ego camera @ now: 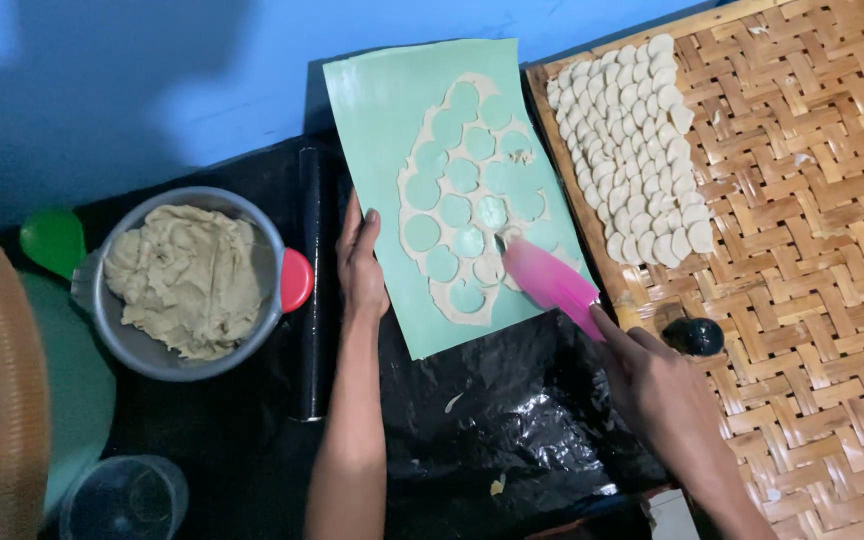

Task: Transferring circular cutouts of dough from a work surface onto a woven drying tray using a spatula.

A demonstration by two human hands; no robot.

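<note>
A green mat (382,120) lies on black plastic and carries a thin sheet of dough (472,200) with several round holes cut out of it. My left hand (362,270) rests flat on the mat's left edge, fingers together. My right hand (652,385) grips a pink scraper (549,282) whose tip touches the dough sheet near its lower right. Several cut dough rounds (632,150) lie overlapping in rows on a woven bamboo tray (812,250) to the right.
A grey metal bowl (117,330) with a lump of dough (187,275) stands at the left, a red knob at its rim. A dark rolling pin (312,300) lies beside the mat. A small black round object (693,336) sits on the tray. A clear cup (127,497) is at the bottom left.
</note>
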